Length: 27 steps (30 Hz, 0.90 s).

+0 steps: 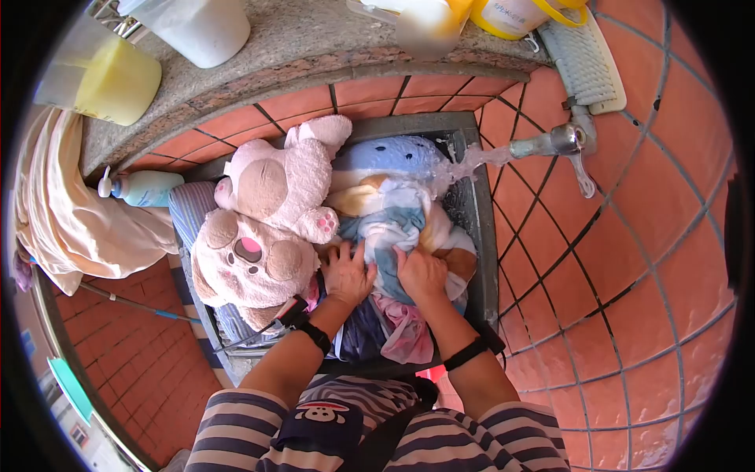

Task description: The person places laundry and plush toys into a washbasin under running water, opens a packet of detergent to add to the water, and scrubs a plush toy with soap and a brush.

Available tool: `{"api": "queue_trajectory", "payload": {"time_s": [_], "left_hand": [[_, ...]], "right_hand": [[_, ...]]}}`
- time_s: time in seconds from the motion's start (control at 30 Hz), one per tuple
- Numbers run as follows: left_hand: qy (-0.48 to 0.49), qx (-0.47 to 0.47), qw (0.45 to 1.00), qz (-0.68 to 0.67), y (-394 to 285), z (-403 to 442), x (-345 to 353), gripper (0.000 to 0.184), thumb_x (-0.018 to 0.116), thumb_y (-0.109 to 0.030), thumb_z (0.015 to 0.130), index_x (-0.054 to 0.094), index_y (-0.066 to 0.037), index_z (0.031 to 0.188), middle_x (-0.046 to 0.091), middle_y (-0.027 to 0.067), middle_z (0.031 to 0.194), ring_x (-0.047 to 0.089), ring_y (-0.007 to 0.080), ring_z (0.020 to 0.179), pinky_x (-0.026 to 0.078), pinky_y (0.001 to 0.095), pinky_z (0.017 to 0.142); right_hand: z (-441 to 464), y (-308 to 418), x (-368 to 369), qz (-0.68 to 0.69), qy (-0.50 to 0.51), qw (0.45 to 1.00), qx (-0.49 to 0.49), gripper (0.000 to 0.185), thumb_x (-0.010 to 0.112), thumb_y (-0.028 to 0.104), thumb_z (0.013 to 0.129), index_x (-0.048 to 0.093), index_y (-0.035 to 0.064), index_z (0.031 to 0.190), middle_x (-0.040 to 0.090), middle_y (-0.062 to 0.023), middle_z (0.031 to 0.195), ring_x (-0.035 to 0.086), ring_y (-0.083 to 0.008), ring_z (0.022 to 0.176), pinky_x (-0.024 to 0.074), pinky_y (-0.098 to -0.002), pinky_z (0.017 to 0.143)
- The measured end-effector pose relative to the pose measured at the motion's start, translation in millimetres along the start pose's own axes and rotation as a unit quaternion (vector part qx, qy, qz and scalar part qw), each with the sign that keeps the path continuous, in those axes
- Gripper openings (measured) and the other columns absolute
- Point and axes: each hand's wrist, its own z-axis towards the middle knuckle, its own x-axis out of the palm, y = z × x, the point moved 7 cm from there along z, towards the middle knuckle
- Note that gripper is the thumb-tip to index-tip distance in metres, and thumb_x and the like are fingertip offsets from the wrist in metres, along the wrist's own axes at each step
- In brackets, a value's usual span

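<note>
In the basin point(489, 259), a wet cloth point(393, 236) patterned in blue, white and tan lies bunched under the running tap. My left hand point(348, 274) rests at the cloth's left edge with its fingers apart. My right hand point(422, 275) grips a fold of the same cloth; some fingertips are hidden in it. Left of my hands lies a pink plush bear point(275, 189), its head toward me. A light-blue plush point(393, 157) sits at the far end, partly covered. Below my hands are a pink cloth point(405, 326) and dark fabric point(359, 326).
Water pours from the metal tap point(550, 144) at the right. A pump bottle point(149, 189) and a cream cloth point(94, 197) are at the left. Tubs and a yellow bucket point(511, 16) stand on the stone ledge point(299, 47). A scrubbing board point(582, 59) leans by the tiled wall.
</note>
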Motion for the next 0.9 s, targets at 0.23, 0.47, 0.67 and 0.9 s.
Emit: {"api": "queue_trajectory", "payload": {"time_s": [0.23,0.47,0.67,0.9], "left_hand": [[0.095,-0.075,0.993,-0.008,-3,53,13,0.044,0.051,-0.038,0.083,0.048,-0.014,0.12,0.05,0.0162,0.109,0.05,0.0354,0.105,0.04,0.0525,0.085],[0.033,-0.066,0.997,-0.024,3,57,17,0.044,0.052,-0.036,0.084,0.05,-0.011,0.12,0.052,0.0168,0.112,0.049,0.0364,0.105,0.04,0.0499,0.084],[0.085,-0.068,0.992,-0.063,-16,30,-33,0.05,0.059,-0.032,0.081,0.047,-0.01,0.124,0.053,0.0171,0.114,0.052,0.038,0.104,0.04,0.0486,0.087],[-0.312,-0.077,0.943,0.092,72,11,-220,0.078,0.07,-0.038,0.071,0.037,-0.005,0.134,0.049,0.0253,0.121,0.046,0.0414,0.113,0.036,0.0471,0.092]], "right_hand": [[95,-13,39,-0.009,0.056,0.998,0.035,0.04,0.051,0.039,0.084,0.07,0.0044,0.08,0.065,-0.0228,0.085,0.064,-0.0369,0.085,0.05,-0.0447,0.077],[96,-18,-17,0.125,0.134,0.983,0.03,0.062,0.067,0.05,0.069,0.062,0.0021,0.107,0.058,-0.0258,0.113,0.054,-0.0395,0.107,0.0443,-0.0425,0.089],[113,21,-106,0.171,-0.305,0.916,-0.196,0.076,0.078,0.045,0.061,0.051,0.0009,0.116,0.06,-0.0246,0.102,0.057,-0.0403,0.099,0.0447,-0.0439,0.086],[109,38,-54,0.109,-0.087,0.975,-0.171,0.057,0.075,0.037,0.066,0.055,0.0009,0.105,0.061,-0.0241,0.098,0.058,-0.0403,0.094,0.0457,-0.0467,0.082]]}}
